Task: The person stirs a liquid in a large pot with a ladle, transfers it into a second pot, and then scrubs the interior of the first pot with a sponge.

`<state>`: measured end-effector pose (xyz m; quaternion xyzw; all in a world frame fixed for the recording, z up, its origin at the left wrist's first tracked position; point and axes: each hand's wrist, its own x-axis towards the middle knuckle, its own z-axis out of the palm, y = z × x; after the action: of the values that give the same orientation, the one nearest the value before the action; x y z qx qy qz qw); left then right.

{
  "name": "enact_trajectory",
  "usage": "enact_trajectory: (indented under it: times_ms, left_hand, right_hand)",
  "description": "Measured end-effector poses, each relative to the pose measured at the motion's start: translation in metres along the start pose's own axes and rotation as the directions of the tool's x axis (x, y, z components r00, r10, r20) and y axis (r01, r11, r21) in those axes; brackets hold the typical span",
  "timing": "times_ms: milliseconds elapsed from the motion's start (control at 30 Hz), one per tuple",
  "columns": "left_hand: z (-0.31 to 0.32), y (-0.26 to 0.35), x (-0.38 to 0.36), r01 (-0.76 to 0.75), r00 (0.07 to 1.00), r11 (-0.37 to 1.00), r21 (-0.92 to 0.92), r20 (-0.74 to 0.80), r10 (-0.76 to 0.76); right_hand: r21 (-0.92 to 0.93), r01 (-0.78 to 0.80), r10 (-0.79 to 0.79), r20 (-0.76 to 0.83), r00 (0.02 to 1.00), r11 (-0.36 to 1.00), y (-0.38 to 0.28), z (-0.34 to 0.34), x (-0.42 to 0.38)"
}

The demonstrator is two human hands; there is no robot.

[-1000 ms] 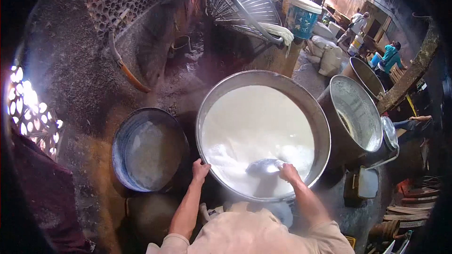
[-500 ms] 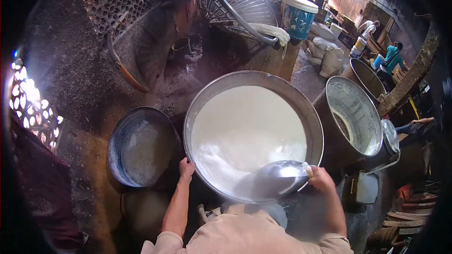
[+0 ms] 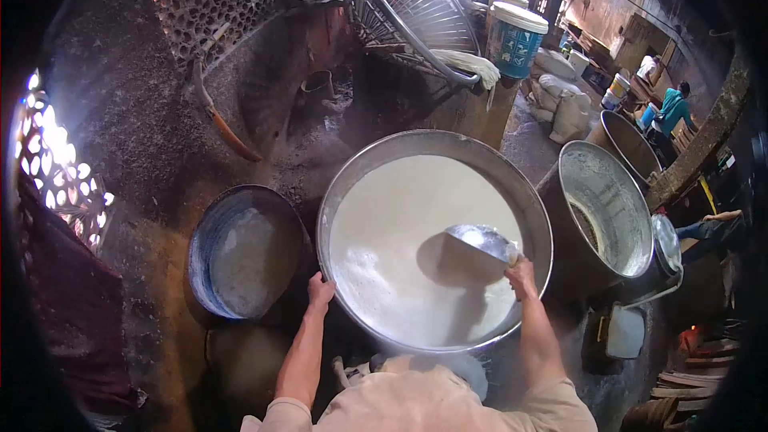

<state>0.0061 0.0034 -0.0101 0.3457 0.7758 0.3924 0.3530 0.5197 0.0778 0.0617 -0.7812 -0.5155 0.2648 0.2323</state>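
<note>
A wide metal vat in front of me holds milky white liquid, with froth at its lower left. My left hand is closed on the vat's rim at the left. In my right hand is the short handle of a metal scoop, with something pale around the handle. The scoop hangs tilted over the liquid and casts a dark shadow on the surface.
Left of the vat sits a dark round basin. Deep metal drums stand at the right, near a long-handled ladle. Behind are a printed bucket, a wire basket and white sacks. Two people work at the far right.
My right hand has swung the scoop from the vat's lower right rim upward and inward over the liquid. The left hand keeps its place on the rim.
</note>
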Motion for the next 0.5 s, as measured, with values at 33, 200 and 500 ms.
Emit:
enact_trajectory:
  times_ms: [33,200,500]
  left_hand:
    - [-0.002,0.001,0.000,0.005,1.000,1.000,0.025,0.014,-0.006]
    - [-0.009,0.005,-0.001,0.025,0.999,1.000,-0.008,0.043,-0.025]
    - [-0.021,0.015,0.002,0.065,0.978,0.998,-0.020,0.201,-0.060]
  right_hand:
    - [0.018,-0.013,0.012,0.038,0.999,1.000,-0.003,0.007,-0.006]
    - [0.074,-0.036,0.022,0.187,0.982,0.997,-0.010,0.040,-0.037]
    - [0.171,-0.096,0.052,0.246,0.968,0.981,-0.014,0.117,-0.103]
